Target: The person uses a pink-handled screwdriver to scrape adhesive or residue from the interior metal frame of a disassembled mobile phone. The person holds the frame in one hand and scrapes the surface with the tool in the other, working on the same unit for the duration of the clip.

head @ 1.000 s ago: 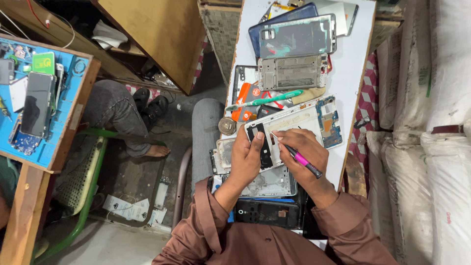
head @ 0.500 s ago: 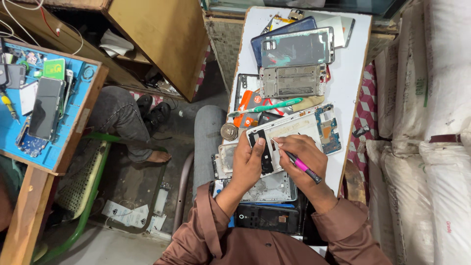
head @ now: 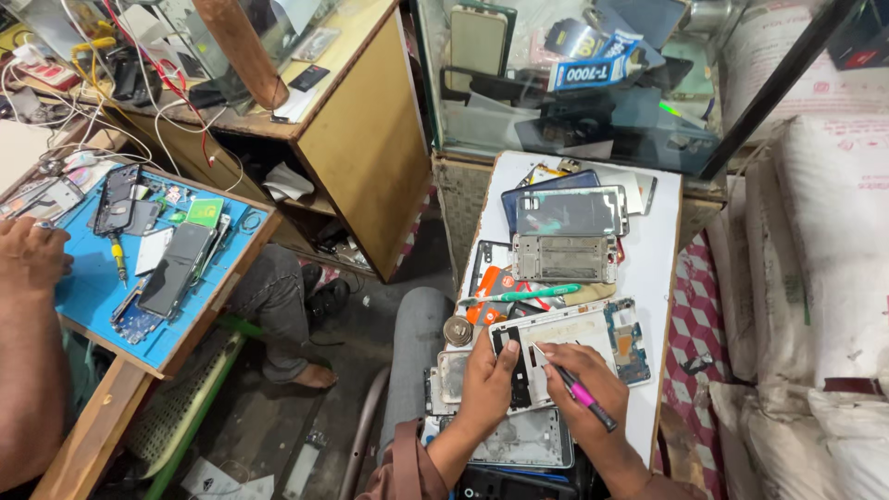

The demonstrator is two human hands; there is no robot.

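Observation:
My left hand (head: 485,381) grips the left side of an opened phone frame (head: 565,338), white inside with a black strip, lying on the white board (head: 659,250). My right hand (head: 580,385) holds a pink-handled screwdriver (head: 583,396) like a pen, its tip resting on the frame's middle. A blue circuit board (head: 630,341) lies just right of the frame. A round metal disc (head: 457,331) sits beside my left thumb. Another phone chassis (head: 523,440) lies under my wrists.
Further up the board lie a green screwdriver (head: 532,295), a metal midframe (head: 565,258) and dark phone backs (head: 567,211). A glass case (head: 574,83) stands behind. Left, another person's arm (head: 28,306) rests at a blue mat (head: 93,287) with phone parts. White sacks (head: 815,278) rise on the right.
The view has tilted up and away, showing the glass case and the neighbour's bench. My hands stay on the phone frame, the screwdriver tip still on it.

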